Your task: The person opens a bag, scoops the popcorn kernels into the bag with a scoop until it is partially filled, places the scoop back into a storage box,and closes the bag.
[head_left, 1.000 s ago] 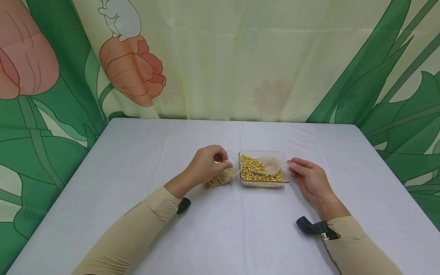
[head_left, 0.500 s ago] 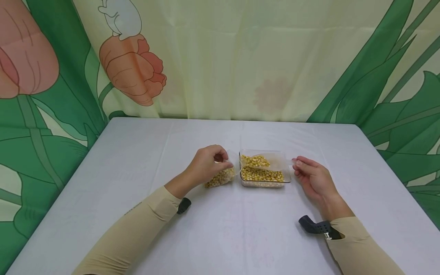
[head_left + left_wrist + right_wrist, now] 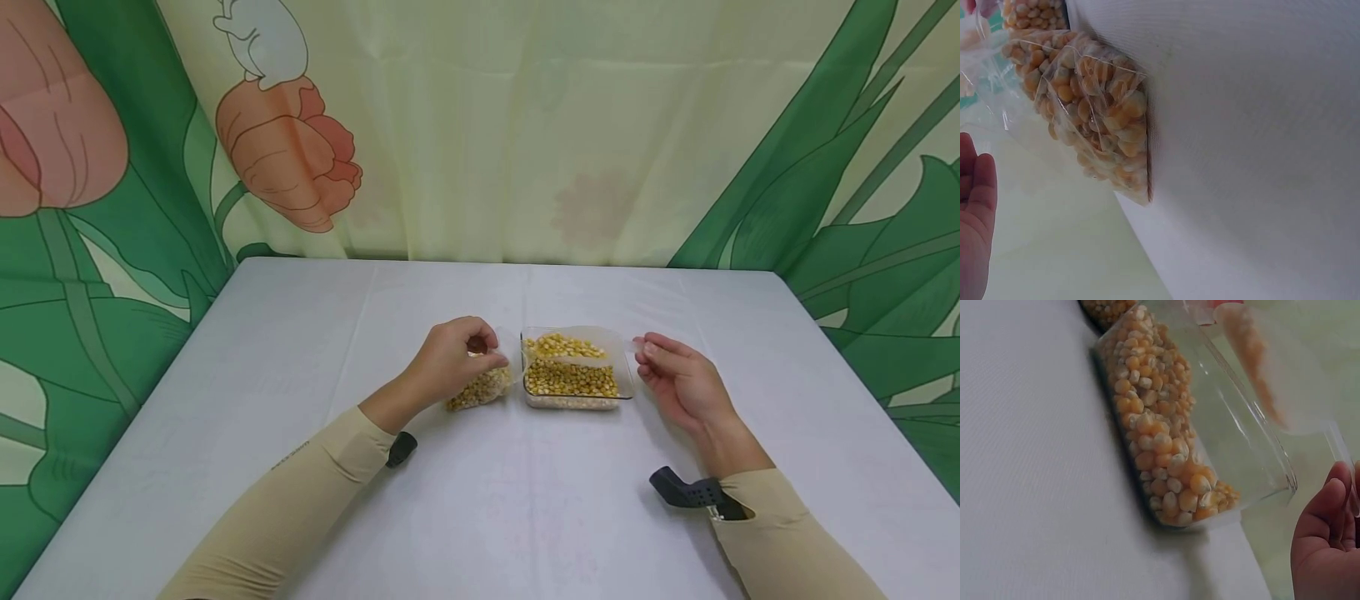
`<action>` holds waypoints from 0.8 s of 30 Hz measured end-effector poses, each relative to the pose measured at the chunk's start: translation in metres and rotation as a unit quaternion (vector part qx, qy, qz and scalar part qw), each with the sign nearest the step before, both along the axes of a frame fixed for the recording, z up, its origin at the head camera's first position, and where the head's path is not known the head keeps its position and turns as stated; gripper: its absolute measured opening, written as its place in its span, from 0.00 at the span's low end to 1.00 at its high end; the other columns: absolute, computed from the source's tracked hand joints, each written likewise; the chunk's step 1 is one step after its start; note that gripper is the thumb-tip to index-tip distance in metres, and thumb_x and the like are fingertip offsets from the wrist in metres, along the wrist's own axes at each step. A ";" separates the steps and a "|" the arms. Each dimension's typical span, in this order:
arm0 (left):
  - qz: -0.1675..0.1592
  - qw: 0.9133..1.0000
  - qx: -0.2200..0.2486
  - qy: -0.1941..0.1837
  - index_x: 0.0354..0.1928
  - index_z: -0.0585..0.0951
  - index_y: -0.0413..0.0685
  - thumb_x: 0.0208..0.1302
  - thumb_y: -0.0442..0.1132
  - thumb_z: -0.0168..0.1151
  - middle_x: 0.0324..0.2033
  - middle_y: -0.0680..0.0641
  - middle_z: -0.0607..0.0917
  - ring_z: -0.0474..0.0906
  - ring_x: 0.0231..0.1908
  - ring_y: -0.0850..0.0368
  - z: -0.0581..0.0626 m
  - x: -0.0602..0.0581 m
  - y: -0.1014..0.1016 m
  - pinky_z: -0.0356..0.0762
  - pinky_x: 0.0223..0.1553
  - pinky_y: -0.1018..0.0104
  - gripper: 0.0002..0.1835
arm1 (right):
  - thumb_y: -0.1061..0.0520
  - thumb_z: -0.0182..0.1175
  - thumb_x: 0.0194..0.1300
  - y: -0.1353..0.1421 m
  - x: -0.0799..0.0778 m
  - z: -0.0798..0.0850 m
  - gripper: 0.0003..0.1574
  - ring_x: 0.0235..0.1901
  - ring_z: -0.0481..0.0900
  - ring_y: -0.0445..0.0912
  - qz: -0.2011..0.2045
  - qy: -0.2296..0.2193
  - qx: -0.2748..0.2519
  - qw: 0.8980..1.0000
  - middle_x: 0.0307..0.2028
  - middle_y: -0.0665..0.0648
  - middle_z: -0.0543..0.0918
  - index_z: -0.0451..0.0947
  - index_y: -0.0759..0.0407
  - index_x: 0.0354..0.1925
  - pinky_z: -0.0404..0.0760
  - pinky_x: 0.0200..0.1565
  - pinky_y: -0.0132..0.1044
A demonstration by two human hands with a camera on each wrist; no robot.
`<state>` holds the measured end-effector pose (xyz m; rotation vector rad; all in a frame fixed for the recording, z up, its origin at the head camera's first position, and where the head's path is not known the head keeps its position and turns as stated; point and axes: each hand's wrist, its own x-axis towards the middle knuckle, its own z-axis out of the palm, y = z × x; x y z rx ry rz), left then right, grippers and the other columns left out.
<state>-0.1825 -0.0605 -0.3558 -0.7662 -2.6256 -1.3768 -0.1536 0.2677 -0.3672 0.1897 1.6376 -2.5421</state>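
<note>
Scoop of translucent whitish plastic (image 3: 1279, 372), loaded with yellow corn kernels (image 3: 564, 345), is held above a clear, rectangular glass container (image 3: 1244, 434) partly filled with loose kernels. Immediately left of the container, a clear plastic bag of kernels (image 3: 1091, 109) stands on the white-cloth-covered tabletop (image 3: 480, 517).

Right hand (image 3: 682, 379): beside the container's right side, thumb and fingers pinching the scoop's handle; forearm, in a tan sleeve (image 3: 787, 533), angles in from lower right. Left hand (image 3: 453, 354): arched above the bag, thumb and fingertips pinching its upper film; forearm enters from lower left. Behind the tabletop: pale curtain (image 3: 480, 142) printed with tulips and green leaves.

Compared with 1.0 s earlier: scoop was then dipped into the container's kernels, its pale blade largely bare; it is now raised and carries a heap. Right hand sits slightly farther right and higher. Left hand and bag unchanged.
</note>
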 end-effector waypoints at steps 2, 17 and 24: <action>0.000 1.000 -0.001 0.001 0.32 0.80 0.45 0.56 0.35 0.77 0.30 0.53 0.81 0.81 0.34 0.59 0.000 0.000 0.000 0.80 0.39 0.68 0.11 | 0.62 0.58 0.74 -0.002 -0.001 0.002 0.07 0.40 0.79 0.40 0.002 0.005 0.001 1.000 0.43 0.51 0.83 0.80 0.53 0.46 0.79 0.44 0.27; -0.006 1.000 0.000 0.018 0.35 0.83 0.44 0.57 0.35 0.76 0.34 0.52 0.85 0.83 0.37 0.58 0.003 0.000 0.001 0.82 0.43 0.64 0.09 | 0.63 0.61 0.71 -0.027 -0.005 0.021 0.08 0.39 0.82 0.40 0.014 0.035 0.080 0.996 0.42 0.50 0.84 0.84 0.50 0.42 0.81 0.43 0.27; -0.016 1.000 0.000 0.027 0.36 0.84 0.43 0.57 0.35 0.76 0.35 0.51 0.85 0.83 0.38 0.58 0.004 0.000 0.002 0.80 0.43 0.70 0.10 | 0.64 0.60 0.72 -0.037 -0.004 0.030 0.11 0.38 0.83 0.39 0.014 0.049 0.132 0.990 0.40 0.49 0.85 0.85 0.49 0.40 0.81 0.43 0.27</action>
